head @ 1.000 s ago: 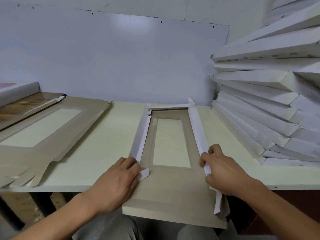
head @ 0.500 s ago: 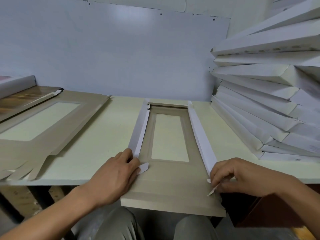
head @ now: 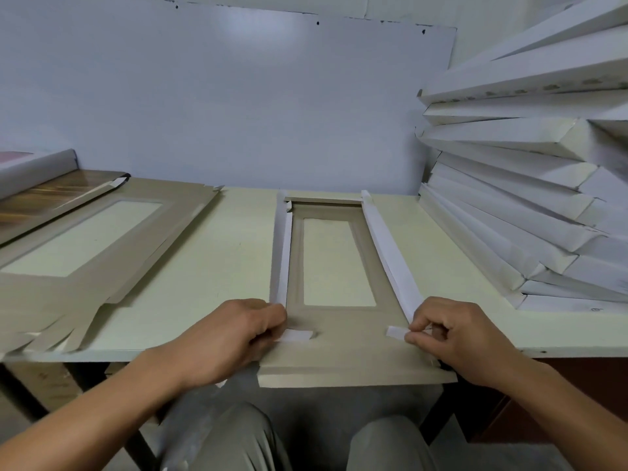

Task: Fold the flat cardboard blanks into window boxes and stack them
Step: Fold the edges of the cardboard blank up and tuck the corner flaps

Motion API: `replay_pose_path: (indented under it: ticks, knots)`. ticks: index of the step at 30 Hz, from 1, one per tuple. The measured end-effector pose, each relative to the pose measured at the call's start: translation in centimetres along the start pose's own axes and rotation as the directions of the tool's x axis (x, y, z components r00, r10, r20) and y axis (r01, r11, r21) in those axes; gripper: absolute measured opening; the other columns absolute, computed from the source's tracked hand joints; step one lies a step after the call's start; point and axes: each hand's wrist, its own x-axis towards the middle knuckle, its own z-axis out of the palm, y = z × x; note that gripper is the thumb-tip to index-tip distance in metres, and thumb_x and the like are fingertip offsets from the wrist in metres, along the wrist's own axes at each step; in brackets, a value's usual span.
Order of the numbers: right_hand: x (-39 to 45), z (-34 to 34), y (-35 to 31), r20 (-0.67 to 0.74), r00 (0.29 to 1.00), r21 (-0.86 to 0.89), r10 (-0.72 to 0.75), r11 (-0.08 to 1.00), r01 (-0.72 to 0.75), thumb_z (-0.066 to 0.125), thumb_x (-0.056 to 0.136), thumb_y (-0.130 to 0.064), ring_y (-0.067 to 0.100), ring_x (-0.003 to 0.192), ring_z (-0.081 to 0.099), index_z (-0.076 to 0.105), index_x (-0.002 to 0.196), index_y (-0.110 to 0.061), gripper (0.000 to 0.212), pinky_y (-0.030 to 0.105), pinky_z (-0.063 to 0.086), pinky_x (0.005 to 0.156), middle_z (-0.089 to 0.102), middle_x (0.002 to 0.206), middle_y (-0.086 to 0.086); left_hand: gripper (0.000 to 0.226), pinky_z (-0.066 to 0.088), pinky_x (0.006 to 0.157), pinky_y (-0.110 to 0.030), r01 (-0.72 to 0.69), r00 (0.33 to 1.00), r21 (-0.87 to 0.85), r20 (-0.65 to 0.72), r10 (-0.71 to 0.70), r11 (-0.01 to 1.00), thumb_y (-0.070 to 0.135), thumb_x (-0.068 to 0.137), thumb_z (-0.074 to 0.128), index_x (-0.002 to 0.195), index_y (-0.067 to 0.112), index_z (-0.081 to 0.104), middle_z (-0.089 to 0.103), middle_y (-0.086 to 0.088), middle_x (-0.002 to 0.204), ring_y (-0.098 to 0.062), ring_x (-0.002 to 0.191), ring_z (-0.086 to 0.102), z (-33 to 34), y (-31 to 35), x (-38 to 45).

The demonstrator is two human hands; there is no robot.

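half-folded tan window blank [head: 343, 355] on table edge, white side walls raised, folded boxes [head: 530, 205] stacked right

Pale yellow-green worktop [head: 238, 266]; grey-brown cardboard blank [head: 339, 351] with white folded flaps (undersides white); grey-brown flat blanks [head: 102, 260] at left; white stacked boxes [head: 526, 198]; pale blue-grey wall panel [head: 221, 103].

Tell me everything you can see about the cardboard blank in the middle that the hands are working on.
The blank is a long tan cardboard piece with a rectangular window cut in it, lying flat on the pale table with its near end overhanging the edge. Its two long side flaps, white on the showing face, are folded up; the far end flap also stands. The left hand and right hand each pinch a small white tab, turned inward at the near corners.
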Motion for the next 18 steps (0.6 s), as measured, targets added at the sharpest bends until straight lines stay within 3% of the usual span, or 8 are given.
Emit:
replay_pose_path:
  ticks: [2, 4, 6, 8, 10, 13, 16, 18]
  knots:
    - [-0.2, -0.3, -0.3, -0.005, 0.997, -0.05, -0.072, 0.996, 0.071, 0.083, 0.078, -0.011, 0.009, 0.059, 0.056, 0.07, 0.07, -0.02, 0.017, 0.016, 0.042, 0.058, 0.062, 0.071, -0.012, 0.025, 0.048, 0.086, -0.024, -0.04, 0.994, -0.032, 0.101, 0.043, 0.999, 0.006, 0.089, 0.06, 0.107, 0.023, 0.065, 0.066, 0.012, 0.113, -0.008, 0.101, 0.06, -0.5, -0.4, -0.4]
    - [-0.2, -0.9, -0.4, 0.02, 0.994, -0.093, -0.105, 0.99, 0.106, 0.082, 0.08, -0.01, 0.007, 0.063, 0.059, 0.073, 0.072, -0.018, 0.015, 0.02, 0.046, 0.06, 0.063, 0.072, -0.012, 0.059, 0.037, 0.101, -0.014, -0.061, 0.971, -0.054, 0.226, 0.071, 0.997, 0.004, 0.084, 0.058, 0.134, 0.036, 0.054, 0.048, 0.023, 0.143, 0.003, 0.124, 0.045, -1.0, -0.8, -0.9]
    - [-0.3, -1.4, -0.7, 0.079, 0.986, -0.119, -0.147, 0.981, 0.156, 0.079, 0.083, -0.009, 0.005, 0.067, 0.061, 0.074, 0.075, -0.017, 0.012, 0.025, 0.05, 0.063, 0.064, 0.074, -0.012, 0.074, 0.03, 0.105, -0.011, -0.096, 0.95, -0.012, 0.297, 0.095, 0.995, 0.011, 0.083, 0.059, 0.145, 0.044, 0.036, 0.031, 0.029, 0.152, 0.008, 0.129, 0.032, -1.1, -0.9, -1.2]
    - [-0.4, -1.9, -1.0, 0.146, 0.97, -0.155, -0.193, 0.964, 0.215, 0.073, 0.086, -0.006, 0.003, 0.072, 0.062, 0.077, 0.084, -0.017, 0.012, 0.024, 0.05, 0.066, 0.066, 0.079, -0.011, 0.06, 0.031, 0.104, -0.012, -0.119, 0.961, 0.014, 0.253, 0.111, 0.993, 0.025, 0.089, 0.059, 0.143, 0.041, 0.039, 0.031, 0.027, 0.153, 0.005, 0.125, 0.033, -0.8, -0.6, -1.5]
    - [-0.6, -2.6, -1.2, 0.228, 0.962, -0.174, -0.151, 0.966, 0.193, 0.062, 0.088, -0.004, 0.0, 0.084, 0.061, 0.078, 0.103, -0.02, 0.027, 0.017, 0.048, 0.075, 0.066, 0.095, -0.015, 0.034, 0.039, 0.099, -0.019, -0.097, 0.984, -0.023, 0.149, 0.099, 0.995, 0.031, 0.097, 0.051, 0.131, 0.031, 0.055, 0.048, 0.018, 0.144, -0.004, 0.118, 0.044, -0.2, 0.1, -1.6]
    - [-0.8, -4.0, -1.5, 0.391, 0.918, -0.124, -0.071, 0.984, 0.129, 0.042, 0.085, -0.009, 0.004, 0.103, 0.057, 0.066, 0.127, -0.023, 0.05, 0.022, 0.046, 0.089, 0.056, 0.114, -0.02, 0.024, 0.044, 0.087, -0.022, 0.035, 0.999, -0.106, -0.005, -0.035, 0.994, 0.032, 0.101, 0.046, 0.118, 0.03, 0.064, 0.065, 0.013, 0.113, -0.001, 0.101, 0.052, 0.5, 0.6, -1.5]
    - [-1.0, -4.9, -1.7, 0.478, 0.878, -0.091, -0.012, 0.994, 0.063, 0.042, 0.082, -0.022, 0.003, 0.118, 0.051, 0.056, 0.138, -0.029, 0.058, 0.023, 0.042, 0.099, 0.05, 0.125, -0.025, 0.015, 0.046, 0.068, -0.028, 0.147, 0.975, -0.214, -0.134, -0.178, 0.966, 0.034, 0.099, 0.05, 0.09, 0.029, 0.06, 0.059, 0.009, 0.076, -0.01, 0.072, 0.054, 1.0, 1.2, -1.1]
    - [-0.8, -5.1, -1.5, 0.51, 0.86, -0.089, 0.005, 0.995, 0.048, 0.053, 0.085, -0.039, 0.001, 0.12, 0.05, 0.057, 0.135, -0.035, 0.05, 0.02, 0.041, 0.099, 0.05, 0.127, -0.025, 0.016, 0.039, 0.056, -0.021, 0.208, 0.948, -0.302, -0.174, -0.268, 0.93, 0.033, 0.097, 0.055, 0.081, 0.03, 0.053, 0.054, 0.008, 0.064, -0.012, 0.059, 0.049, 1.3, 1.6, -0.7]
